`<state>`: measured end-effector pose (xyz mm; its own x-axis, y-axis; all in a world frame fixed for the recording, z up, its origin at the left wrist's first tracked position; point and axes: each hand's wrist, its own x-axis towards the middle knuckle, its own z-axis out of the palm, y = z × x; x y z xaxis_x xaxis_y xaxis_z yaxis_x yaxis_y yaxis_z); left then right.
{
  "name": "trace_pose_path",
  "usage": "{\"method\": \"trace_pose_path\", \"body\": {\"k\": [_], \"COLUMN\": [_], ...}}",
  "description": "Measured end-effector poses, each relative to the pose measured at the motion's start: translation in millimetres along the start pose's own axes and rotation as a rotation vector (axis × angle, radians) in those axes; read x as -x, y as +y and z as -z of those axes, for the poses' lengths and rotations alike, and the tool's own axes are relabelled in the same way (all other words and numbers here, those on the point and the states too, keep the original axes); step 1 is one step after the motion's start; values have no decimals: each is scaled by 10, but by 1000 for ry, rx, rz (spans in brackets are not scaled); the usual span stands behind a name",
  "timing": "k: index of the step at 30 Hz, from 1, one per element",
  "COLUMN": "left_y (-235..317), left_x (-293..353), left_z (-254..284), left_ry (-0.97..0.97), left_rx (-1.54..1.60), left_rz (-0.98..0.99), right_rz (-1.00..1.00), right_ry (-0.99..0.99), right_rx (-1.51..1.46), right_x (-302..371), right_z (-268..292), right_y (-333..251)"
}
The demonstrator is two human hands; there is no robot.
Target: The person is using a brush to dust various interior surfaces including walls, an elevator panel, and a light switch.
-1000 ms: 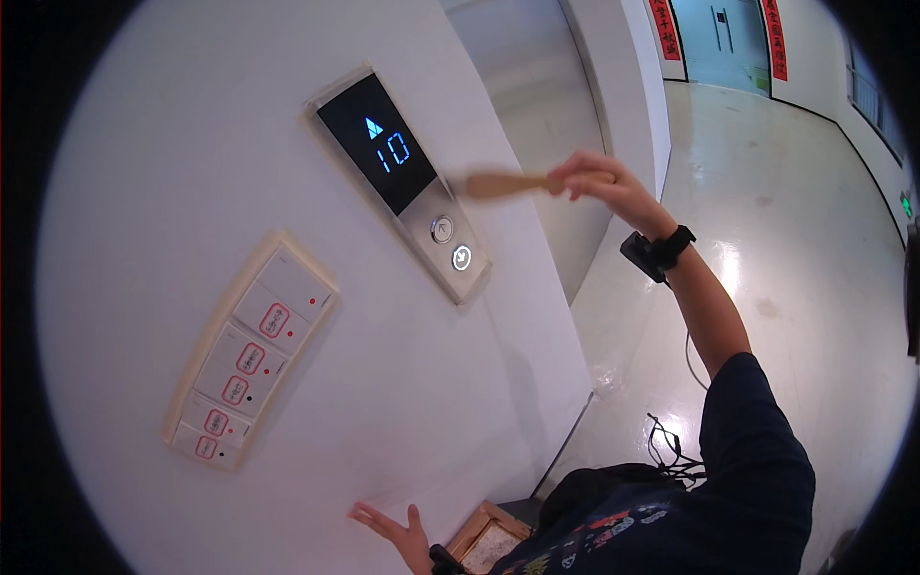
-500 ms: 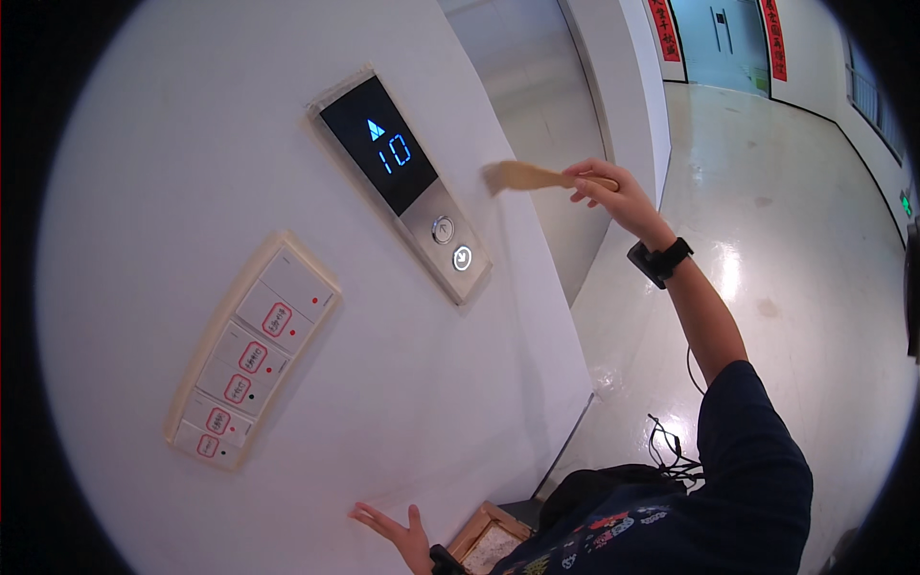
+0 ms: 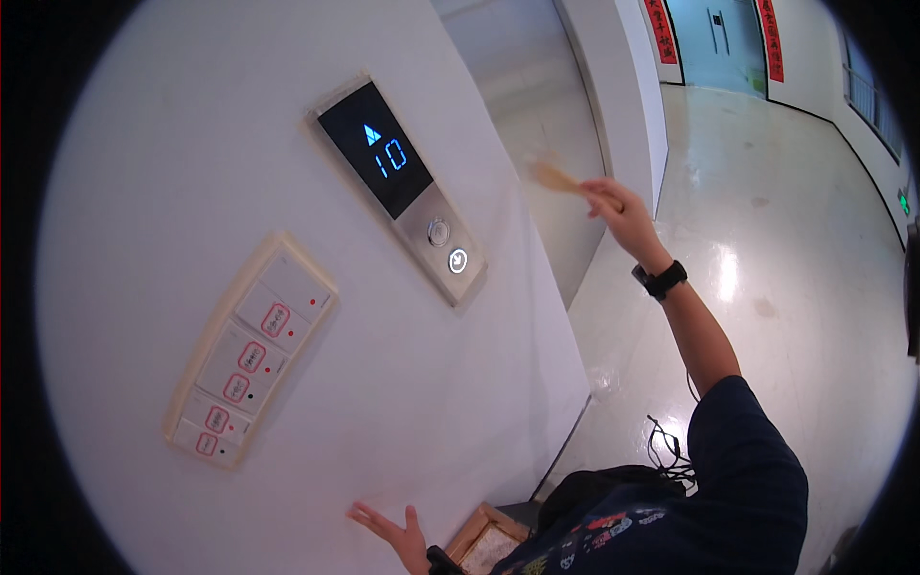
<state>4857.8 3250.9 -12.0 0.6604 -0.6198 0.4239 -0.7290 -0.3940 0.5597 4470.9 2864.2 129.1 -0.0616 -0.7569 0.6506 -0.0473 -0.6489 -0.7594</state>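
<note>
My right hand [image 3: 623,218] is closed round the handle of a wooden brush [image 3: 559,178]. The bristle end is smeared by motion and points up and left, near the wall's edge beside the metal elevator door [image 3: 537,86]. To the left of it, an elevator call panel [image 3: 407,196] with a dark lit display and two round buttons is set in the white wall. The lower button glows. Low in the view my left hand [image 3: 395,533] is open, fingers spread and holding nothing, close to the wall; I cannot tell whether it touches.
A bank of white light switches [image 3: 254,350] with red-outlined labels is on the wall at left. Below are a wooden-framed box [image 3: 491,539] and black cables [image 3: 671,455]. Pale shiny floor [image 3: 738,211] runs to a glass door [image 3: 719,43] flanked by red banners.
My right hand has shifted slightly right and down. The brush has swung, its bristle end moving right and up, away from the panel. My left hand has hardly moved.
</note>
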Motion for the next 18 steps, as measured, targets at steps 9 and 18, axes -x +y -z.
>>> {"method": "trace_pose_path", "body": {"k": [9,18], "left_y": [-103,-107], "left_x": [7,11], "left_z": [6,29], "left_ry": [27,23], "left_rx": [-110,-62], "left_rz": [23,-8], "right_rz": [-205,-183], "right_ry": [-310,-370], "right_rx": [-211,-150], "right_x": [200,369], "right_z": [-26,-88], "right_y": [89,193]}}
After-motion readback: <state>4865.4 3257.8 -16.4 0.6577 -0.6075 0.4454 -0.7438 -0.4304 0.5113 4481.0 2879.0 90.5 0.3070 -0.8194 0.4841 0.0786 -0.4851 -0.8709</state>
